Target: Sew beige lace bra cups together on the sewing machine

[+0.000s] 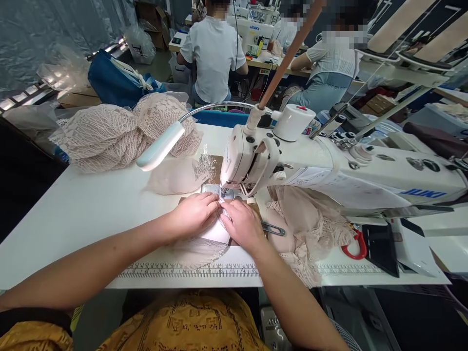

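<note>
A white table [84, 219] carries everything, a printed ruler strip [190, 270] running along its front edge. On it stands a white sewing machine [336, 161]. A heap of beige lace [106, 139] sits at the back left; a sheer beige piece [175, 176] lies flat nearer the needle, and another lace-edged piece [203, 251] spreads in front. More lace fabric [307, 219] bunches below the machine's arm, beside a red handle [360, 246] (the rest of that tool is hard to make out).

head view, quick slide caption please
Left grip and right grip rest on pale fabric at the front of a white sewing machine.
</note>
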The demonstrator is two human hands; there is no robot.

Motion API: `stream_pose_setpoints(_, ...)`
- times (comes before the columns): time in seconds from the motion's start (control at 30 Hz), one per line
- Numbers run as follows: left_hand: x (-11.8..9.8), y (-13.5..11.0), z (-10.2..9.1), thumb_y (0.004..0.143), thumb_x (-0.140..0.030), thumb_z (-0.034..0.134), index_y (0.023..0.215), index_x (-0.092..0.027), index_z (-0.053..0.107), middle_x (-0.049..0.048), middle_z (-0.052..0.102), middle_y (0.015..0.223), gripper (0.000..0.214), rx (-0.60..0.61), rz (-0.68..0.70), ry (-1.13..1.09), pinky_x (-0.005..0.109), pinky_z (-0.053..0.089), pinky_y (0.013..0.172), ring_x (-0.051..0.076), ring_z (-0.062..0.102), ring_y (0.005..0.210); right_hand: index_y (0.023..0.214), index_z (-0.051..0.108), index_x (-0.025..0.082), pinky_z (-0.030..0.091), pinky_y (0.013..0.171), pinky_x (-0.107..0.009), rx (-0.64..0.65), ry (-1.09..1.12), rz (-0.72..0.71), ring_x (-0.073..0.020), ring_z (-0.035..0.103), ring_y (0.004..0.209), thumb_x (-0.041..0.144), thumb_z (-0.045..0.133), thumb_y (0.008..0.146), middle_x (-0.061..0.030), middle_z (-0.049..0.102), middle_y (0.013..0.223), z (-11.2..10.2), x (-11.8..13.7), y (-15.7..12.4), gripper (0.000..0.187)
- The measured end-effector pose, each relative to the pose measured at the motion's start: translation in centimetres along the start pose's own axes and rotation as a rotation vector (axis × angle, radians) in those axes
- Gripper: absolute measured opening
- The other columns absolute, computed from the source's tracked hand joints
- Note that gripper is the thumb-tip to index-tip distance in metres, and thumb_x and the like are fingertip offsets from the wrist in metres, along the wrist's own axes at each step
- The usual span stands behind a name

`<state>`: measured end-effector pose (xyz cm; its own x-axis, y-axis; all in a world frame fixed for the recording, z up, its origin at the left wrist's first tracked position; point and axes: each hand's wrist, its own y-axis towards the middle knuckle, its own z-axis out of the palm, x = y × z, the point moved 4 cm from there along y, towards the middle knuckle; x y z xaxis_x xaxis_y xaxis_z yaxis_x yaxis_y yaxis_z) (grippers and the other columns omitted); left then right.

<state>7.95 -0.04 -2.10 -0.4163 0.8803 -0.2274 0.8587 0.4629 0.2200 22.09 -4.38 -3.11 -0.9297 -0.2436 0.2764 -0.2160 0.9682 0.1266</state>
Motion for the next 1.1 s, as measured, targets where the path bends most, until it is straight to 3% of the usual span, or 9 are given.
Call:
stream_pose_setpoints(0.37, 1.7, 0.8, 0.0, 0.093, -0.035, 0.048, 0.133, -0.004, 0.053, 0.0238, 0.052, 0.139, 0.051, 0.12, 0.002, -0.013, 0.051, 0.043, 0.107, 0.036, 0.048, 0.128, 0.117, 0.064, 0.019, 0.045, 0.073, -0.035, 0.008, -0.011, 0.046, -0.0248, 0.061, 0.086, 0.025, 0.056, 0.09, -0.0097, 0.068, 0.097, -0.1, 0.0, 0.6, 0.029)
stream_pose_setpoints(0.77, 2.7, 1.5, -0.3, 0.09, -0.033, 0.05, 0.138, -0.003, 0.049, 0.0227, 0.046, 0.145, 0.057, 0.227, 0.065, 0.013, 0.046, 0.041, 0.109, 0.035, 0.045, 0.132, 0.113, 0.068, 0.02, 0.045, 0.071, -0.034, 0.006, -0.031, 0.085, -0.0253, 0.062, 0.085, 0.024, 0.055, 0.09, -0.0099, 0.068, 0.099, 0.0, -0.1, 0.9, 0.027)
stream_pose_setpoints(0.93, 2.5, 1.5, -1.4, 0.092, -0.022, 0.045, 0.125, -0.008, 0.061, 0.0174, 0.056, 0.136, 0.039, 0.177, 0.107, 0.07, 0.047, 0.036, 0.111, 0.031, 0.051, 0.125, 0.118, 0.067, 0.018, 0.046, 0.072, -0.034, -0.046, 0.023, 0.083, -0.0248, 0.062, 0.084, 0.015, 0.044, 0.091, -0.0108, 0.069, 0.101, -0.2, -0.8, 0.5, 0.035)
stream_pose_setpoints(1.1, 1.0, 1.1, -1.2, 0.096, -0.021, 0.043, 0.109, -0.009, 0.067, 0.0169, 0.064, 0.114, 0.029, 0.085, 0.146, 0.069, 0.046, 0.04, 0.102, 0.028, 0.057, 0.109, 0.109, 0.07, 0.019, 0.044, 0.071, -0.032, -0.12, 0.059, 0.043, -0.022, 0.061, 0.082, 0.01, 0.041, 0.09, -0.0091, 0.069, 0.097, -0.6, -0.8, 0.1, 0.036)
